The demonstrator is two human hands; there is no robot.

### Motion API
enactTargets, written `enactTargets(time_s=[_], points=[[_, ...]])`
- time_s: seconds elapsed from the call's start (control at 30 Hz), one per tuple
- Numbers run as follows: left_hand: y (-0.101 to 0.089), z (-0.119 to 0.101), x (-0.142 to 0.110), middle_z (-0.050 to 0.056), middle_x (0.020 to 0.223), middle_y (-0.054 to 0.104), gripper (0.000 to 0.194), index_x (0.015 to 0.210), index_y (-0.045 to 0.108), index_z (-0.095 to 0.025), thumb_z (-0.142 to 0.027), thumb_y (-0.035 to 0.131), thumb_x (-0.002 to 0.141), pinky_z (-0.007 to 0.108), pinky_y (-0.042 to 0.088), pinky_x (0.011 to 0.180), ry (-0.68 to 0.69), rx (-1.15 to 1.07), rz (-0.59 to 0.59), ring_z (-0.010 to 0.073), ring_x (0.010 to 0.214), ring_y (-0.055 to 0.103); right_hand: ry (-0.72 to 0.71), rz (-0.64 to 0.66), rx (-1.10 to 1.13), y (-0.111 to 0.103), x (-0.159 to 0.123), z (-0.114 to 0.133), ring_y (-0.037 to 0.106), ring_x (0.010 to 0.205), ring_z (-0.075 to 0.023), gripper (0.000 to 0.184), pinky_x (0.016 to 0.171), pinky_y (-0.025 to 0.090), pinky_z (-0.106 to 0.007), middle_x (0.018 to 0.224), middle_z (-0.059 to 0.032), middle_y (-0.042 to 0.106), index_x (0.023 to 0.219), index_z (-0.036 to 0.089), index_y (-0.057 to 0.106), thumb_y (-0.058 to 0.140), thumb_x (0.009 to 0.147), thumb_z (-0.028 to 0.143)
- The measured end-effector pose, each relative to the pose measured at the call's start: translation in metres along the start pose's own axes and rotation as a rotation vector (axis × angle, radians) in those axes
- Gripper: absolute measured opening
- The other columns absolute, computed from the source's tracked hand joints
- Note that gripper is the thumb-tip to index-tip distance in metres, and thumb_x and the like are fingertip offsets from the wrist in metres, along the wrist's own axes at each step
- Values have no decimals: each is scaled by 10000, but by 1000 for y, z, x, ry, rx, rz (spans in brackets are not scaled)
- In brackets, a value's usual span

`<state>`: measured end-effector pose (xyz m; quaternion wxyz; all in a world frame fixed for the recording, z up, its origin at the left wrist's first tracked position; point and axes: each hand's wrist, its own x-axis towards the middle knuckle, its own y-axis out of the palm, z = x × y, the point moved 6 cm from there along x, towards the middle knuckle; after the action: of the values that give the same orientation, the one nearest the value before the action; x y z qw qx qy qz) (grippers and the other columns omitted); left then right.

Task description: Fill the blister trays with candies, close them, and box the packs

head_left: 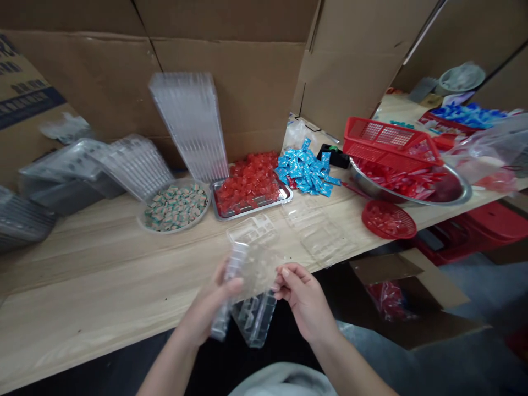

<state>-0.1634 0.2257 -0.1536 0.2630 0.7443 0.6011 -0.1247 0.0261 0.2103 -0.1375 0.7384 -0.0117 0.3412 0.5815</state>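
Note:
My left hand (pixel 210 311) is closed round a small stack of clear plastic compartment trays (pixel 251 275), held over the near edge of the wooden table (pixel 103 275). On the right edge of the top tray my right hand (pixel 303 294) pinches with its fingertips. Another clear tray (pixel 319 228) lies flat on the table just beyond my hands. Behind it stand a round plate of green-and-white candies (pixel 175 206), a metal tray of red candies (pixel 249 187) and a pile of blue-wrapped candies (pixel 305 168).
Tall stacks of clear trays (pixel 193 126) lean on cardboard walls at the back, more (pixel 82 170) lie at left. At right are a steel bowl of red sticks (pixel 408 184), a red basket (pixel 388 143) and a small red round basket (pixel 388 220). A cardboard box (pixel 412 297) sits on the floor.

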Motion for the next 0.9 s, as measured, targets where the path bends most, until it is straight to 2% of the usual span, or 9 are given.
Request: enactTargets(time_s=[0.07, 0.13, 0.27, 0.4, 0.53, 0.63, 0.73, 0.83, 0.9], points=[[-28, 3, 2, 87, 1300, 543, 716, 1347, 392, -230, -522, 614, 732, 397, 402, 982, -48, -50, -142, 290, 1202, 493, 14, -90, 35, -26, -6, -6, 611, 621, -101, 224, 547, 508, -191, 662, 15, 615, 763, 162, 661, 749, 682, 352], [-42, 7, 11, 93, 1159, 631, 646, 1305, 443, -224, -534, 580, 754, 393, 469, 885, -152, -133, -171, 277, 1064, 595, 47, -187, 73, -54, -13, -17, 640, 680, -110, 232, 595, 534, -193, 724, 6, 648, 803, 174, 661, 761, 672, 338], [-25, -3, 49, 87, 988, 670, 553, 1265, 477, -209, -483, 557, 791, 351, 517, 732, -257, -270, -74, 224, 835, 662, 71, -320, 206, -89, -15, -41, 670, 757, -128, 250, 699, 569, -224, 768, 2, 681, 843, 193, 654, 775, 659, 312], [-8, -19, 77, 109, 1106, 620, 609, 1276, 467, -186, -535, 550, 784, 372, 494, 813, -167, -83, -71, 240, 939, 626, 19, -331, 257, -86, -3, -45, 672, 874, -145, 292, 846, 546, -259, 826, -8, 699, 883, 193, 621, 778, 657, 290], [-29, -24, 57, 68, 1406, 411, 692, 1361, 353, -271, -534, 587, 765, 405, 345, 1033, 64, 231, -146, 266, 1255, 423, -11, -350, 133, -90, -3, -40, 660, 946, -176, 508, 895, 530, -314, 920, -19, 685, 1097, 208, 514, 766, 672, 329], [-48, -11, 25, 103, 1460, 322, 786, 1384, 316, -233, -517, 636, 724, 459, 271, 1076, 102, 425, -175, 311, 1319, 326, -74, -482, -17, -103, -15, -38, 670, 818, -150, 538, 799, 568, -308, 831, 31, 651, 1085, 233, 475, 771, 655, 363], [-47, -3, 3, 129, 1456, 321, 794, 1372, 345, -200, -510, 650, 707, 475, 230, 1094, 111, 497, -143, 332, 1329, 306, -166, -423, -212, -76, -18, -29, 614, 623, -109, 342, 628, 566, -252, 677, 45, 598, 912, 202, 553, 729, 693, 397], [-32, -3, -3, 129, 1456, 329, 781, 1363, 364, -187, -498, 656, 709, 446, 226, 1105, 127, 448, -61, 315, 1341, 296, -93, -10, -299, 4, -5, -29, 623, 710, -148, 286, 594, 544, -259, 801, -39, 656, 881, 164, 637, 674, 746, 412], [-27, -5, -3, 140, 1441, 357, 785, 1369, 355, -174, -498, 650, 718, 447, 247, 1096, 114, 382, -34, 312, 1331, 317, -17, 155, -223, 52, 2, -29, 614, 702, -143, 279, 592, 532, -259, 804, -40, 659, 856, 161, 666, 675, 741, 415]])
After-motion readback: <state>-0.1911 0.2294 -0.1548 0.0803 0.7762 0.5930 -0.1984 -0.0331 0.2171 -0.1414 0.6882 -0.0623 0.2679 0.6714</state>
